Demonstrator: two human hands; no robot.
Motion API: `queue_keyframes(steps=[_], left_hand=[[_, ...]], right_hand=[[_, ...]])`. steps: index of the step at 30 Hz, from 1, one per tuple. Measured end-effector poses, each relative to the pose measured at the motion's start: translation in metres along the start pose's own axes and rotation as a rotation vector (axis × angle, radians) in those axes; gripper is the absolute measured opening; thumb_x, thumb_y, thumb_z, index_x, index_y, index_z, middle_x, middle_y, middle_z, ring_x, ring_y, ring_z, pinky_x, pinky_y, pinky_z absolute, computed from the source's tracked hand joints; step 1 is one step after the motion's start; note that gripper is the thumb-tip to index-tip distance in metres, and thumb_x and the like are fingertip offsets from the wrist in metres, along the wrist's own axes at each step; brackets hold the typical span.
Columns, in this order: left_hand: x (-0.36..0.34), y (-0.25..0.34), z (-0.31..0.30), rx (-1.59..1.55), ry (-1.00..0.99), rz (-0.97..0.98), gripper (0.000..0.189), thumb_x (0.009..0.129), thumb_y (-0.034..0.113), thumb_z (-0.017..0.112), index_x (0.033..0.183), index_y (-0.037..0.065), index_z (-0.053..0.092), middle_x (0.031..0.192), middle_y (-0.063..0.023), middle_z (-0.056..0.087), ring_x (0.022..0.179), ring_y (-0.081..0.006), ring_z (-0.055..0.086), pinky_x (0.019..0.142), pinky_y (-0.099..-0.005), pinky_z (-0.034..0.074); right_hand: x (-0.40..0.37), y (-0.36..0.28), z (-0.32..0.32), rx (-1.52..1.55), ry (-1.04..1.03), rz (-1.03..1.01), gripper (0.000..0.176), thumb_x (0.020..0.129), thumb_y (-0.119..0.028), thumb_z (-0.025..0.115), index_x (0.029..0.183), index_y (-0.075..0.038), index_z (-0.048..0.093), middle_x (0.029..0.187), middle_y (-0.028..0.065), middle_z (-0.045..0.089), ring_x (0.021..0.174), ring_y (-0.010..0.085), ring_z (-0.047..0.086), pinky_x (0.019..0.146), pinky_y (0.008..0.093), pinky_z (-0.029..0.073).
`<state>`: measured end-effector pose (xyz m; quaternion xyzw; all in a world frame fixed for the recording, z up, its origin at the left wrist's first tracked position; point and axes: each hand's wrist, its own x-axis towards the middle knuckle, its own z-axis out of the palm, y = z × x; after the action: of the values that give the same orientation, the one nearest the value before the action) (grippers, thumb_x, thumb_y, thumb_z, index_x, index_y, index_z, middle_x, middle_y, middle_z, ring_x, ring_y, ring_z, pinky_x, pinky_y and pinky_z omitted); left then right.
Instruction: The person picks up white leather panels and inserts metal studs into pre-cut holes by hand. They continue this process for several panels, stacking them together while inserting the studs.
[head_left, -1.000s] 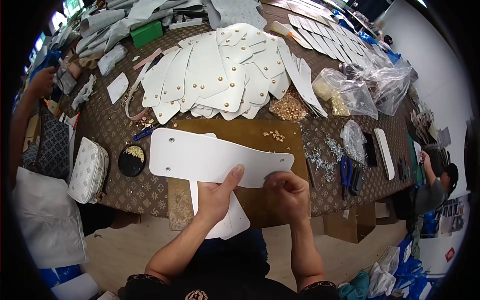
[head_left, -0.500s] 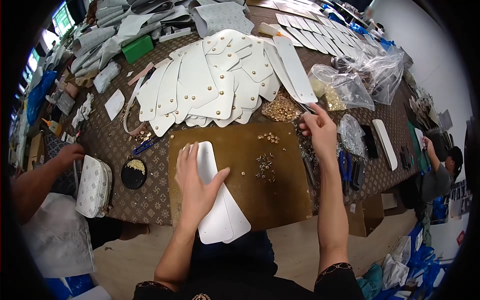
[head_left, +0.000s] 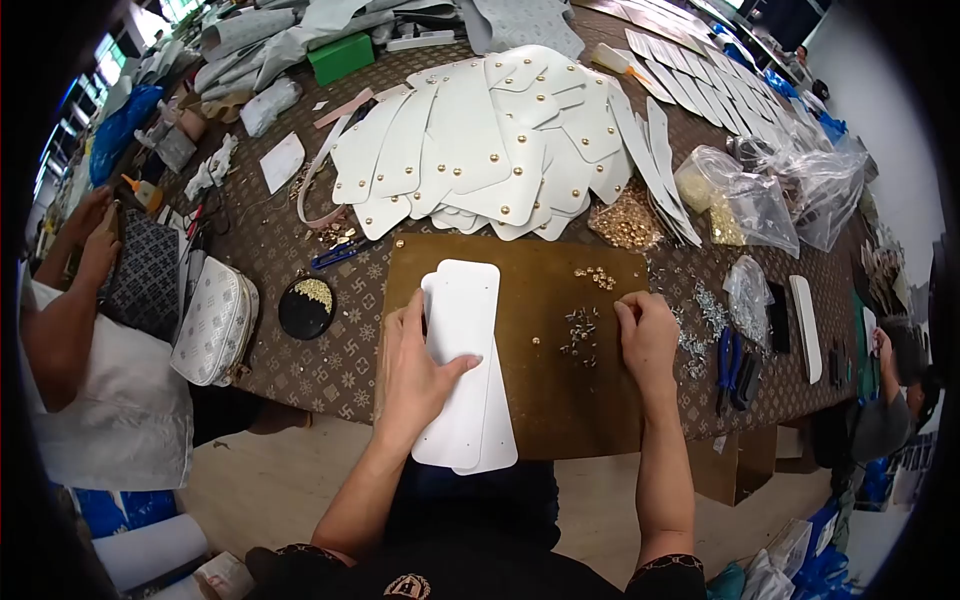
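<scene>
My left hand (head_left: 415, 378) is closed on two overlapping white panels (head_left: 465, 330), its thumb lying across the upper one and its fingers along the left edge. Small holes show near the panels' ends. They rest on a brown board (head_left: 545, 420) and overhang its front edge. My right hand (head_left: 648, 335) is at the board's right edge, fingers curled; whether anything small is between them is hidden. Left of it lie loose silver screws (head_left: 580, 335), with gold studs (head_left: 597, 277) behind them.
Behind the board is a heap of white panels with gold studs (head_left: 470, 140). Beside it are a bag of gold studs (head_left: 628, 218) and clear plastic bags (head_left: 735, 205). Blue-handled pliers (head_left: 728, 370) lie right. A co-worker's hands (head_left: 95, 240) are at far left, near a patterned pouch (head_left: 215, 320).
My right hand has come from the white strips at the back down to the board's right edge, its fingers now curled in. The panels under my left hand are turned straighter. The view has shifted.
</scene>
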<state>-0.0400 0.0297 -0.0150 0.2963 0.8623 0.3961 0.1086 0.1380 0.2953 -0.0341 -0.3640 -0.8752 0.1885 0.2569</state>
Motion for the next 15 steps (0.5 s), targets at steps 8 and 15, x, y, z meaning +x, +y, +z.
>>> queue_keyframes(steps=[8, 15], left_hand=[[0.008, -0.001, -0.002, -0.162, -0.008, 0.042, 0.075, 0.084, 0.009, 0.083, 0.147, -0.004, 0.044, 0.129, -0.0231, 0.058, 0.117, -0.0341, 0.063, 0.100, -0.0431, 0.051], [0.001, 0.031, 0.001, -0.751, -0.192, 0.063, 0.057, 0.097, 0.000, 0.068, 0.149, -0.004, 0.045, 0.133, -0.0153, 0.065, 0.120, -0.0169, 0.063, 0.100, -0.0310, 0.051]], right_hand=[[-0.001, -0.004, -0.017, 0.107, -0.045, 0.040, 0.012, 0.094, -0.012, 0.072, 0.096, 0.000, 0.071, 0.085, 0.0137, 0.071, 0.076, 0.0286, 0.070, 0.068, 0.0391, 0.053], [-0.019, -0.054, -0.036, 0.983, -0.192, 0.330, 0.005, 0.098, 0.002, 0.067, 0.102, 0.004, 0.070, 0.089, 0.0089, 0.074, 0.079, 0.0111, 0.069, 0.070, 0.0246, 0.056]])
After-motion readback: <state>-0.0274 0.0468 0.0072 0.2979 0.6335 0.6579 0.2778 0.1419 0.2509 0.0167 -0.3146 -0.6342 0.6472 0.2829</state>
